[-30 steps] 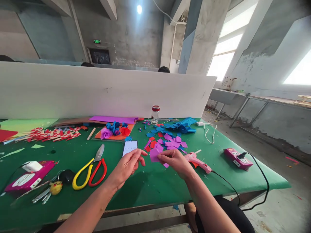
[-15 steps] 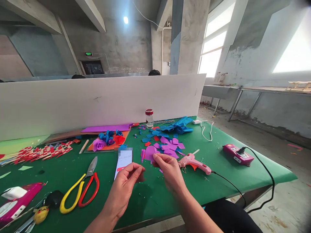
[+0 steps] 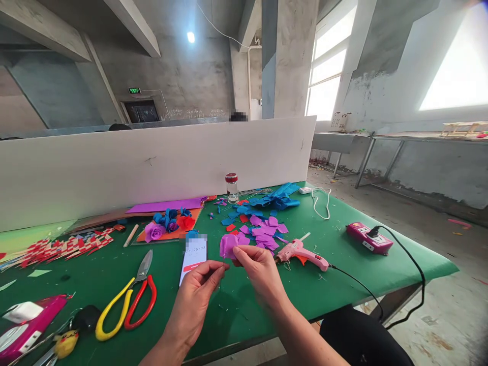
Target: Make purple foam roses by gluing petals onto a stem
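Note:
Between the thumb and fingers of my right hand [image 3: 261, 272] is a curled purple paper piece [image 3: 227, 246], held above the green table [image 3: 244, 317]. My left hand [image 3: 196, 300] is just left of it, its thumb and fingertips pinched together on something too small to make out. A phone [image 3: 193, 256] with a timer on its screen lies behind my left hand. Loose purple petals [image 3: 265, 231] are spread beyond my right hand, with a pink glue gun [image 3: 303, 252] to their right.
Scissors [image 3: 141, 290] lie at the left, near paper flowers [image 3: 165, 223] on an orange sheet. A lidded jar [image 3: 232, 188] stands by the white partition [image 3: 152, 168]. A pink power strip [image 3: 369, 239] with a black cable sits at the right.
The purple piece in my right hand has turned and looks more curled, and sits slightly lower and further left. My left fingertips have come nearer to it. The whole view has shifted slightly.

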Demonstrator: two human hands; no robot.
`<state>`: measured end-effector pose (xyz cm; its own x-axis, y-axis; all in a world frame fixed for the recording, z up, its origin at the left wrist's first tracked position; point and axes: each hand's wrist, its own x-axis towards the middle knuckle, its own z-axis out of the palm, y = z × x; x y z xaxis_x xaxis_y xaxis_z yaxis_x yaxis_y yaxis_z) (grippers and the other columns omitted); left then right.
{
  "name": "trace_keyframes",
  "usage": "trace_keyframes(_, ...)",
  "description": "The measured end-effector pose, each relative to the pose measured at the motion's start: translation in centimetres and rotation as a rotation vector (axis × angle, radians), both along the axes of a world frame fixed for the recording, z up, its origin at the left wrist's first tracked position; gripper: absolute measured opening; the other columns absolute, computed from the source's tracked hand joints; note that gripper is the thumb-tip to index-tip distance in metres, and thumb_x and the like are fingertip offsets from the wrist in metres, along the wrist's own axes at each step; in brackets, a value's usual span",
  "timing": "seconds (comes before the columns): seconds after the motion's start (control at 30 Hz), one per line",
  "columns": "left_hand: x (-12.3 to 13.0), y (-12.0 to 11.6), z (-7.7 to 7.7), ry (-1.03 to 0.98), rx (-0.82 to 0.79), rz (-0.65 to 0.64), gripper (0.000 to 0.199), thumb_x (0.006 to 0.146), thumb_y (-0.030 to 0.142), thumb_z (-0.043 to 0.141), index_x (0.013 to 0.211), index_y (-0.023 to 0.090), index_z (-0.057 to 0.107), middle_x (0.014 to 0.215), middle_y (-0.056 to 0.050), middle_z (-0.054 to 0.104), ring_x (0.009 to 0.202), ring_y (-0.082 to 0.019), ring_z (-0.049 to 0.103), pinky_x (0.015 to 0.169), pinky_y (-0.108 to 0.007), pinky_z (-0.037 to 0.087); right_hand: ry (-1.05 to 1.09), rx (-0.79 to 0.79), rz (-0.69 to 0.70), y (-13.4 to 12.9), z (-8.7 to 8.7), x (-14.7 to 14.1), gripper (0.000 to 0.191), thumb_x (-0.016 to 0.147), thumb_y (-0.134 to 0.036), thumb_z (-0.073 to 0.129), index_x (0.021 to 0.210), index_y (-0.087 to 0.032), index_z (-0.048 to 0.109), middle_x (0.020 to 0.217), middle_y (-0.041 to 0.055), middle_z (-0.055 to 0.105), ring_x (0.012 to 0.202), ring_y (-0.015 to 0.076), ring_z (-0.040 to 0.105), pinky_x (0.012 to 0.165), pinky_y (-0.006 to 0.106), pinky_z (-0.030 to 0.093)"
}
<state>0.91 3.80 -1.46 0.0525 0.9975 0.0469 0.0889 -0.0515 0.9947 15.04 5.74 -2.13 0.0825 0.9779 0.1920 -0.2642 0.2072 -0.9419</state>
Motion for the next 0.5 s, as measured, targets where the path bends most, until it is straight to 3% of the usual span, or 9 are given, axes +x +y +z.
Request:
trace_keyframes(0.2, 0.34, -0.22, 0.14, 0.108, 0.073, 0.011, 0.025, 0.075, 0.044, 0.068, 0.086, 0.023, 0.074, 0.071, -0.001, 0.062, 0.067, -0.016, 0.048, 0.057, -0.023, 0.037, 0.066, 0.008, 0.020, -0.48, 0.33, 0.00, 0.032, 0.076, -0.044, 0.063, 0.058, -0.018, 0.066, 0.056, -0.0013, 0.052, 0.060, 0.0140, 0.045, 0.059, 0.026, 0.035)
trace_keyframes(0.5, 0.42, -0.35, 0.13, 0.117, 0.124, 0.026, 0.021, 0.073, 0.042, 0.070, 0.082, 0.023, 0.075, 0.066, 0.000, 0.058, 0.060, -0.014, 0.043, 0.054, -0.024, 0.035, 0.059, 0.011, 0.040, -1.08, 0.69, -0.14, 0.033, 0.076, -0.044, 0.064, 0.057, -0.017, 0.065, 0.056, -0.0009, 0.051, 0.061, 0.0138, 0.042, 0.058, 0.026, 0.032)
